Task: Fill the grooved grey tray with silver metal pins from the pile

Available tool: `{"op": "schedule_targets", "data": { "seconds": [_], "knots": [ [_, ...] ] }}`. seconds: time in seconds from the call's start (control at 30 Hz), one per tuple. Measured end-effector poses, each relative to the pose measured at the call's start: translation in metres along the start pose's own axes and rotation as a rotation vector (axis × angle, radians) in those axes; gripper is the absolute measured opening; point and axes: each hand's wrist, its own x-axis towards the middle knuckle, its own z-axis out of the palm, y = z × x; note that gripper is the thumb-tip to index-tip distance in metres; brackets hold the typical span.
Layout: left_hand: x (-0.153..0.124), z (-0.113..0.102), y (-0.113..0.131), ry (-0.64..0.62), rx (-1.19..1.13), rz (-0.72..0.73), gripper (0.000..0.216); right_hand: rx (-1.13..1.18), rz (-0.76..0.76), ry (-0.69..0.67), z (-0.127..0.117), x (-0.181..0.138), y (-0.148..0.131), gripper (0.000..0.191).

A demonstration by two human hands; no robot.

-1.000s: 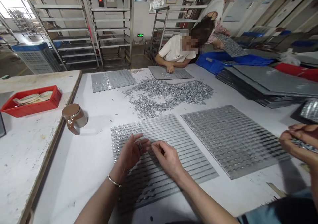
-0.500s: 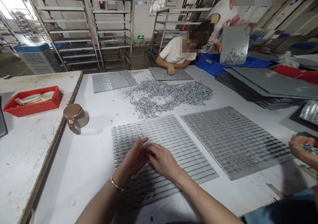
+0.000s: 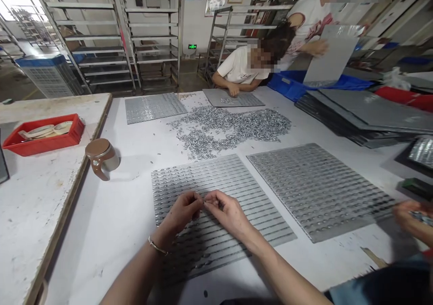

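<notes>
My left hand (image 3: 185, 209) and my right hand (image 3: 227, 210) meet fingertip to fingertip over a grey sheet (image 3: 250, 205). Both are closed in a pinch; whatever sits between the fingertips is too small to make out. Rows of small shiny, pointed-oval pieces line the sheet's left side, while its right side shows bare parallel lines. A bracelet circles my left wrist. Beyond the sheet lies a loose heap of small silvery pieces (image 3: 216, 133). A second grey sheet (image 3: 314, 192), with similar rows of pieces, rests to the right.
A brown-lidded mug (image 3: 103, 158) stands at left, near a red tray (image 3: 43, 136) on the adjoining table. Stacked dark sheets (image 3: 358, 115) and a blue bin (image 3: 287, 86) are at back right. A co-worker's hand (image 3: 412, 219) holds small pieces at right; two people work across the table.
My left hand's raised fingers have curled into a pinch, and my right hand has shifted slightly right. Across the table, the standing person's panel has lifted and tilted over the blue bin.
</notes>
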Motion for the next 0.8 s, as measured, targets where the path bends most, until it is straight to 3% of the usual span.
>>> {"op": "schedule_targets", "data": {
  "seconds": [0.13, 0.27, 0.37, 0.57, 0.7, 0.8],
  "knots": [
    [-0.002, 0.002, 0.003, -0.039, 0.086, 0.009, 0.029, 0.047, 0.021, -0.041, -0.002, -0.003, 0.001, 0.019],
    [-0.001, 0.004, 0.003, 0.008, 0.012, -0.014, 0.032, -0.039, -0.041, -0.104, -0.007, -0.007, 0.000, 0.019],
    [0.004, 0.000, 0.002, 0.114, -0.177, -0.019, 0.028, -0.087, -0.062, -0.111, -0.009, -0.011, 0.006, 0.024],
    [0.013, -0.016, 0.007, 0.388, -0.577, 0.025, 0.020, -0.085, 0.094, -0.172, -0.006, -0.021, 0.030, 0.019],
    [0.017, -0.021, 0.008, 0.529, -0.672, 0.050, 0.017, -0.320, -0.024, -0.242, -0.003, -0.024, 0.030, 0.025],
    [0.018, -0.022, 0.007, 0.527, -0.686, 0.051, 0.016, -0.511, -0.042, -0.316, -0.005, -0.025, 0.023, 0.024]
  ]
}}
